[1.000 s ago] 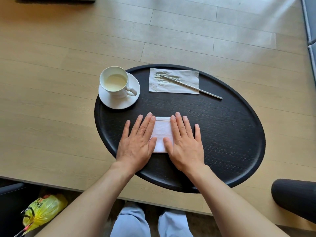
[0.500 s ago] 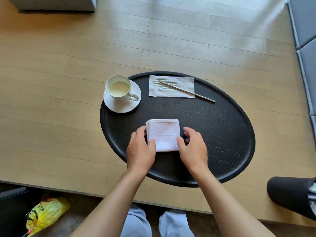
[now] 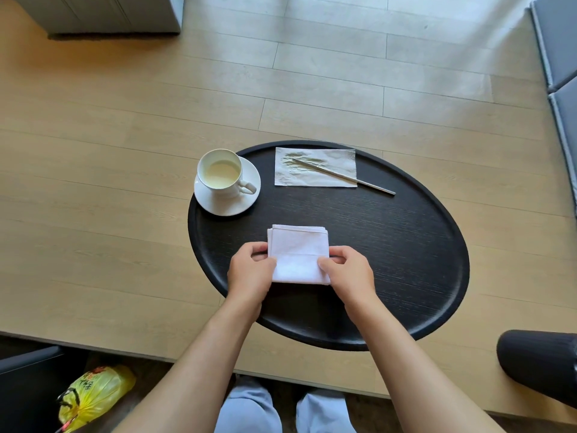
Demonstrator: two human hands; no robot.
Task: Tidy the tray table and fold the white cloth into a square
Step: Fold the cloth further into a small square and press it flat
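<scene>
The white cloth (image 3: 298, 253) lies folded into a small, nearly square stack on the near middle of the black oval tray table (image 3: 406, 245). My left hand (image 3: 249, 275) pinches the cloth's left edge between thumb and fingers. On the opposite side, my right hand (image 3: 348, 276) grips its right edge the same way. Both thumbs rest on top of the cloth near its front corners.
A white cup of pale liquid (image 3: 223, 175) stands on a saucer (image 3: 228, 203) at the tray's far left. A stained paper napkin (image 3: 315, 167) with a metal stick (image 3: 359, 181) across it lies at the far edge. Yellow bag (image 3: 93, 395) on the floor left; dark object (image 3: 540, 364) right.
My hands went from pressing flat on the cloth to gripping its left and right edges. The view has pulled back, so the tray sits lower in the frame.
</scene>
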